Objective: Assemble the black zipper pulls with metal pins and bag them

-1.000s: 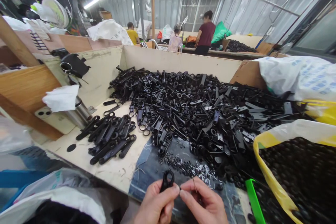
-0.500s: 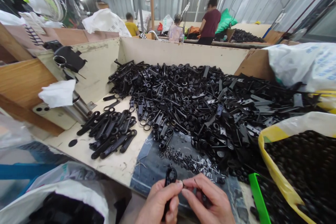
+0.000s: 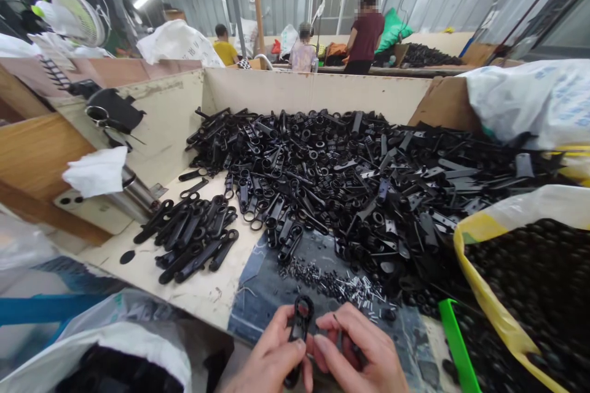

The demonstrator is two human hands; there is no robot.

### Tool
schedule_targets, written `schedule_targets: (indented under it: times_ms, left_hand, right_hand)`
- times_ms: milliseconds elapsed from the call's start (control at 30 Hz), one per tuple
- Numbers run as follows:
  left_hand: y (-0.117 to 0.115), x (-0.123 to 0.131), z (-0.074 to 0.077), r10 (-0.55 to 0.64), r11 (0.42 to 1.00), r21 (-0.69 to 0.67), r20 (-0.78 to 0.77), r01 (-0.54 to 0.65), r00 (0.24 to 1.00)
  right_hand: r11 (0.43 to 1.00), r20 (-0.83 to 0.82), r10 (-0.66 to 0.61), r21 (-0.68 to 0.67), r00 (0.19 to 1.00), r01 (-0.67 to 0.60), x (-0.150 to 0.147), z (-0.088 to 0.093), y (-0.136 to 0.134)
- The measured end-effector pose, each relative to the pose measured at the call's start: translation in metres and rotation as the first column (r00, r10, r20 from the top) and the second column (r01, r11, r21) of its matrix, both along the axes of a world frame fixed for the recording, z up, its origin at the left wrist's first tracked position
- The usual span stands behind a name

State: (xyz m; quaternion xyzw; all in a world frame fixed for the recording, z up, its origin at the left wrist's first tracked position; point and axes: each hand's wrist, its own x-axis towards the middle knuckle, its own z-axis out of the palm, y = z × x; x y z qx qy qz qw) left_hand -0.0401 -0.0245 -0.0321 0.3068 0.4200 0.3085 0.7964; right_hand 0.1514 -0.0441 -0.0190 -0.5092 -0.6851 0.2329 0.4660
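Handle point(image 3: 299, 326), black, ring-ended, between left-hand fingers point(image 3: 286, 356)

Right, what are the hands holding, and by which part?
Left hand: a black ring-ended piece, gripped along its shaft below the ring. Right hand: any hold is unclear.

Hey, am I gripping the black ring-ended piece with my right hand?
No, your left hand grips the black ring-ended piece, while your right hand is to the right of it.
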Motion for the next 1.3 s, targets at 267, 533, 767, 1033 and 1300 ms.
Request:
schedule_targets:
  times_ms: [267, 533, 767, 1033, 1300]
  left_hand:
    - [-0.001, -0.001, 0.001, -0.022, 0.996, 0.080, -0.125, 0.033, 0.992]
    - [0.004, 0.007, 0.002, -0.031, 0.970, 0.233, -0.155, 0.067, 0.987]
    - [0.001, 0.006, 0.006, 0.013, 0.941, 0.326, -0.302, 0.090, 0.953]
    - [0.003, 0.007, 0.003, 0.071, 0.924, 0.371, -0.410, 0.095, 0.909]
    - [0.012, 0.006, -0.009, 0.229, 0.888, 0.461, -0.422, -0.010, 0.877]
  right_hand:
    - [0.993, 0.047, 0.023, 0.117, 0.999, -0.028, -0.011, -0.002, 0.006]
    - [0.995, -0.005, -0.063, 0.071, 0.998, 0.063, -0.016, -0.009, 0.006]
    - [0.996, -0.041, -0.086, -0.025, 0.995, 0.085, -0.023, -0.014, 0.000]
    - [0.993, -0.074, -0.032, 0.111, 0.997, 0.040, -0.029, -0.028, -0.004]
    - [0.928, 0.322, -0.274, 0.336, 0.906, 0.161, -0.034, -0.060, -0.011]
